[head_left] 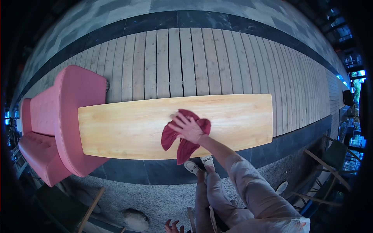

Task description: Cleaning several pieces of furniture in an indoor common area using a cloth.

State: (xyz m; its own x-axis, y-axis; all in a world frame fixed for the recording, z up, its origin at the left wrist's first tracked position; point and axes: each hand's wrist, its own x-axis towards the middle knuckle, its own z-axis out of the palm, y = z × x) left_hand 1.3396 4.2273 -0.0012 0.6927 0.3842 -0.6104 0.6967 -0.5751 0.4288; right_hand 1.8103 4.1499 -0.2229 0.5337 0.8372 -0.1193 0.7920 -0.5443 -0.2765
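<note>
My right hand (188,128) holds a dark red cloth (188,148) against a long, light wooden tabletop (122,128), palm down with the fingers spread over it. The cloth is bunched and folded under the palm, and one loose end hangs past the tabletop's near edge. Slight blur shows at the fingertips. At the bottom rim of the view, my left hand (172,227) is partly cut off. Its visible fingers are bent and apart, with nothing seen in them, away from the tabletop.
A pink upholstered sofa (75,116) stands against the table's left end. Wooden decking (186,64) lies beyond the table. Chairs with wooden frames and dark green seats stand at lower right (335,154) and lower left (64,206). My white shoes (191,167) are by the near edge.
</note>
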